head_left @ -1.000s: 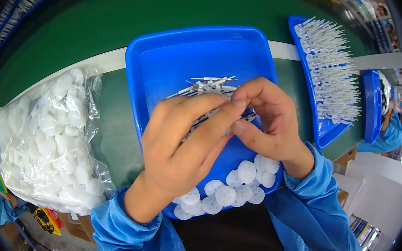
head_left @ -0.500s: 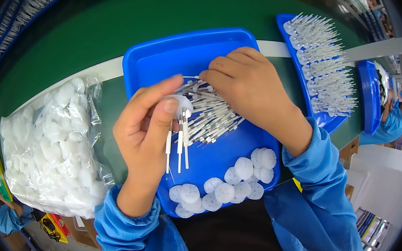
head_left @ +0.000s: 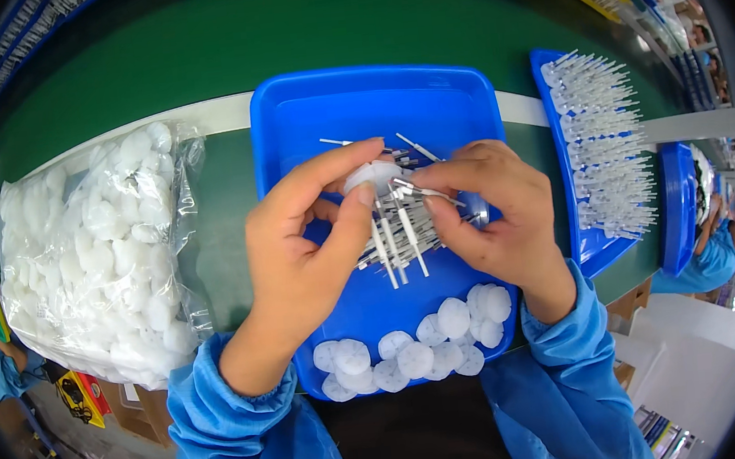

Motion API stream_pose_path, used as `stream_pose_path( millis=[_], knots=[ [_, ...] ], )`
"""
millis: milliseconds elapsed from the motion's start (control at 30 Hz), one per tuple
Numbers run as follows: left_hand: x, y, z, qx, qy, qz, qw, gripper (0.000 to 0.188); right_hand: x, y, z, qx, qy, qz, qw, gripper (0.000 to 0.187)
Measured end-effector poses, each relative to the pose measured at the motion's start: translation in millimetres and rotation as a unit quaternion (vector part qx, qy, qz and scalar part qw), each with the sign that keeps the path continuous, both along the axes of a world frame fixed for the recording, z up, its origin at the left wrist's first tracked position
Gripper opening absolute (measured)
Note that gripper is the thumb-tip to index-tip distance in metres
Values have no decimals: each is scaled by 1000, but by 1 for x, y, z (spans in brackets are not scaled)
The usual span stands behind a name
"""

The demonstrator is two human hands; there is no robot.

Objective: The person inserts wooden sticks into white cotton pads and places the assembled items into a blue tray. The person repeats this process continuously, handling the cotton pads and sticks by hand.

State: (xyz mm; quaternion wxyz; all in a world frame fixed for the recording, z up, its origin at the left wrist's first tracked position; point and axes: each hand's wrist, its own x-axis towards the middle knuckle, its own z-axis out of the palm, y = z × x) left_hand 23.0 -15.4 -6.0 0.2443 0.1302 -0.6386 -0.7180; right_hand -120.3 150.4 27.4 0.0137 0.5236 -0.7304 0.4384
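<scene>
My left hand [head_left: 309, 227] pinches a round white disc [head_left: 373, 178] by its edge above the blue tray [head_left: 370, 86]. Several thin white rods with metal ends hang down from that disc. Between thumb and forefinger, my right hand [head_left: 495, 211] grips one more white rod [head_left: 431, 192], its metal tip at the disc's edge. Below both hands a loose pile of white rods [head_left: 422, 240] lies in the tray, partly hidden by them. Along the tray's near side lie several loose white discs [head_left: 415, 360], overlapping each other.
Left of the tray lies a clear plastic bag [head_left: 102, 257] full of white discs. At right stands another blue tray [head_left: 573, 208] packed with rod-filled discs, with further blue trays [head_left: 677, 206] beyond. Co-workers' blue sleeves show at both edges, and racks of rods stand at the far corners.
My right hand has come up from the rod pile with a rod and brought it to the disc. The left hand with the disc has shifted right in view.
</scene>
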Motion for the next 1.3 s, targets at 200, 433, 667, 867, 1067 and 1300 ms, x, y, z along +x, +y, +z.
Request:
stream_pose_path(
  millis=[200, 433, 667, 867, 1067, 1300],
  knots=[
    [0, -1, 8, -7, -16, 10, 1000, 31, 8, 7, -9, 5, -30, -29, 999, 27],
    [-2, -1, 7, -42, -10, 16, 999, 32, 6, 11, -9, 13, -82, -12, 996, 29],
    [-2, 1, 1, -56, -5, 28, 998, 34, 8, 11, -11, 12, -90, -16, 996, 26],
    [-1, 1, 13, -213, -53, 31, 975, 36, 15, 9, -13, 26, -132, -50, 990, 23],
    [-3, -2, 15, -381, -20, 21, 924, 41, 7, 8, -17, 51, 13, -40, 998, 19],
    [-2, 4, 18, -424, -28, 37, 905, 38, 11, 1, -20, 21, 172, -71, 982, 17]
  ],
)
